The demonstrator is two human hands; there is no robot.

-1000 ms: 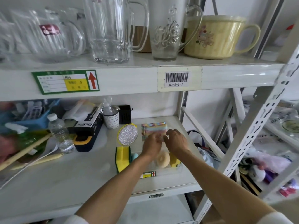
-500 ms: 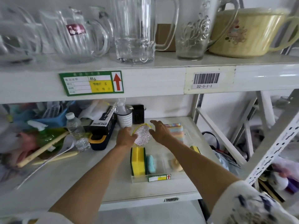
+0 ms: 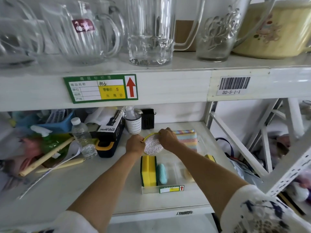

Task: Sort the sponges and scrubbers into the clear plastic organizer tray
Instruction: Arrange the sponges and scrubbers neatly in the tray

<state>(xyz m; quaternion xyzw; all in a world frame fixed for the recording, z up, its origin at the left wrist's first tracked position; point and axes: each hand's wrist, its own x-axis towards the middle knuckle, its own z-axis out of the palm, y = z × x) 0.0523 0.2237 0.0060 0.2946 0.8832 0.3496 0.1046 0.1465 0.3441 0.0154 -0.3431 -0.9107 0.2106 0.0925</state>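
A round silver scrubber with a yellow rim (image 3: 153, 146) is held between both hands just behind the clear plastic organizer tray (image 3: 151, 190). My left hand (image 3: 134, 145) grips its left edge and my right hand (image 3: 167, 137) grips its top right edge. In the tray stand yellow sponges (image 3: 149, 170) at the left, a teal scrubber (image 3: 162, 174) beside them, a pale round sponge (image 3: 186, 174) and another yellow sponge (image 3: 210, 158) at the right, both partly hidden by my right forearm. A striped pastel cloth stack (image 3: 187, 137) lies behind the tray.
Left of the tray sit a black and yellow spray bottle box (image 3: 109, 133), a water bottle (image 3: 83, 137), a white cup (image 3: 133, 124), a blue basket (image 3: 55, 119) and wooden sticks (image 3: 47, 156). Glass pitchers and a cream bowl (image 3: 276, 31) fill the shelf above. A shelf post (image 3: 289, 170) rises at right.
Both hands moved from the striped cloth stack leftward to the round silver scrubber and took hold of it. The camera moved closer and leftward.
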